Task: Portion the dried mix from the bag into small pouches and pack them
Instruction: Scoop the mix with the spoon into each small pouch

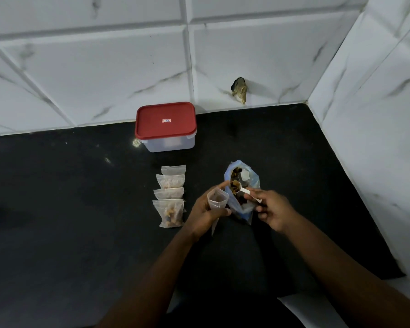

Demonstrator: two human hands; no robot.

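The loaded white scoop (240, 188), pinched by the right hand (271, 210), points its bowl left toward the open pouch (217, 199) gripped upright in the left hand (205, 213). Between both hands stands the mix bag (243, 185); left of them lie four pouches (169, 195).

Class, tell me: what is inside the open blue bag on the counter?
Dark and tan dried mix shows in the bag, with a loaded white spoon at its mouth. The bag's folds hide how deep it goes.
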